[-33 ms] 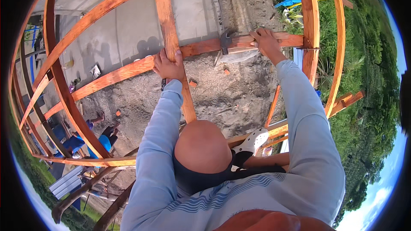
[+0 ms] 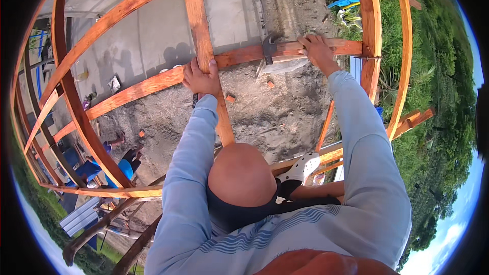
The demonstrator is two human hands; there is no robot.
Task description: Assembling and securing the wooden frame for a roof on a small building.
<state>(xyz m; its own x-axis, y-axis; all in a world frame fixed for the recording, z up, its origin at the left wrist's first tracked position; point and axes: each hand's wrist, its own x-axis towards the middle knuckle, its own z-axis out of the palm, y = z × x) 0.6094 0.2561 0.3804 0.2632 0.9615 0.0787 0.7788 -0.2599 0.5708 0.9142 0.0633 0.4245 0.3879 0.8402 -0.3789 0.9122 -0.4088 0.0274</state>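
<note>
Above a grey concrete slab (image 2: 147,25) and bare brown dirt (image 2: 270,117), seemingly a steadying step.
The left hand (image 2: 202,77) clamps an orange-brown wooden plank (image 2: 197,18) crossing a long reddish timber beam (image 2: 137,90); the right hand (image 2: 318,52) lies along the beam beside a black-headed hammer (image 2: 269,50), its grip unclear. Striking would need a firm handle hold. Container contents: indiscernible.

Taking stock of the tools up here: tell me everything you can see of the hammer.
The hammer has a dark, metal-looking head, a curved, claw-like end pointing away from the person and a blunt end toward them. The head sits crosswise at the reddish wooden crossbeam, nearer the right hand than the left hand. The handle blends into the wood, so its material, and whether the right hand holds it, cannot be told.
</note>
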